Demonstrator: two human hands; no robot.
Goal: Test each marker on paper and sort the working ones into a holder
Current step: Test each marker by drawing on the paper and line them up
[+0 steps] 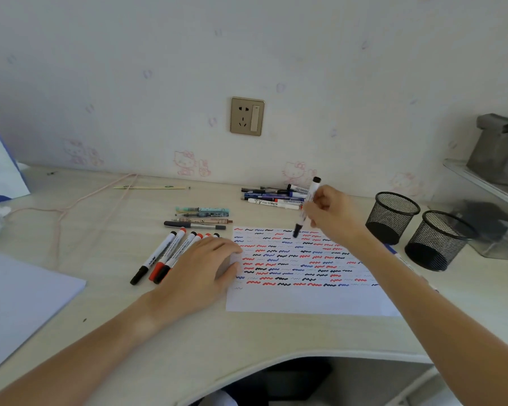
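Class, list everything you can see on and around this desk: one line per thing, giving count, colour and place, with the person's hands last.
test paper: one, white with red, blue and black squiggles, desk centre.
held marker: one, white barrel, black cap, above the paper's top edge.
whiteboard markers: about six, red or black caps, left of the paper.
pens: about four, mixed, behind those markers.
marker pile: several, mixed, near the wall.
mesh holders: two, black, right of the paper.
wall socket: one, gold, on the wall.
blank sheets: white, far left.
left hand: flat on the paper's left edge.
right hand: gripping the held marker.
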